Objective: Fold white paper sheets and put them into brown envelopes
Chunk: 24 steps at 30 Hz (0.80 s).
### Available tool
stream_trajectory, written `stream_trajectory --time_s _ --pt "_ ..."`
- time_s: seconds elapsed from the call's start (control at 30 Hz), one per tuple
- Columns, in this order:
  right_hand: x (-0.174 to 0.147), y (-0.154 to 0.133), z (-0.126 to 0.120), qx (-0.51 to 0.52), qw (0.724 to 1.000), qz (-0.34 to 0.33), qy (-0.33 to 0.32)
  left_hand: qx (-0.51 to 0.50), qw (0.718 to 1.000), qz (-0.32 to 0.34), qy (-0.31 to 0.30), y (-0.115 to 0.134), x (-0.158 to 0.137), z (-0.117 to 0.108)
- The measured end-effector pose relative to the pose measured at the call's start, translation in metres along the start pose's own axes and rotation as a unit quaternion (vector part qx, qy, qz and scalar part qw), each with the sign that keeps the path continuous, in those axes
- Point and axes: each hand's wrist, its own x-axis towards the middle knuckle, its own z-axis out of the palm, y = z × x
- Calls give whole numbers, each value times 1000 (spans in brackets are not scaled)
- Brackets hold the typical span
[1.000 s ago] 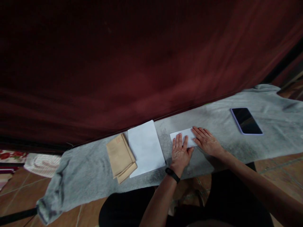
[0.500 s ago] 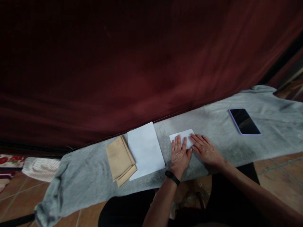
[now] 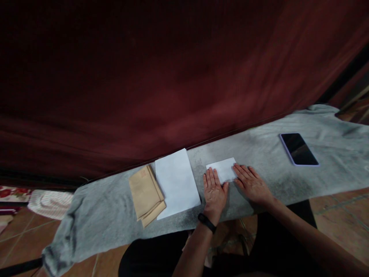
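A small folded piece of white paper [image 3: 225,168] lies flat on the grey cloth [image 3: 253,148]. My left hand [image 3: 215,191] rests at its left end, palm down, fingers stretched out, with a black band on the wrist. At the paper's right end lies my right hand [image 3: 252,184], also flat, its fingertips on or against the edge. Between the two hands the middle of the paper shows. Left of my left hand is a stack of larger white sheets [image 3: 176,184], and brown envelopes [image 3: 145,192] overlap its left edge.
A phone [image 3: 299,149] in a light purple case lies to the right on the cloth-covered narrow surface. A dark red curtain [image 3: 173,96] hangs along the far edge. My dark-clothed legs are below, over a tiled floor [image 3: 343,215].
My left hand has slid left along the paper to its left end, uncovering more of the middle. My right hand has shifted slightly right.
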Motion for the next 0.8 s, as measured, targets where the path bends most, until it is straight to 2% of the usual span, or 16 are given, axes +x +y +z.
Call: stream_trajectory --time_s 0.3,0.8 --pt "0 1 0 0 1000 1 -10 -42 997 65 -28 21 20 4" --pt "3 0 1 19 1000 21 -2 -32 999 19 -9 15 16 6"
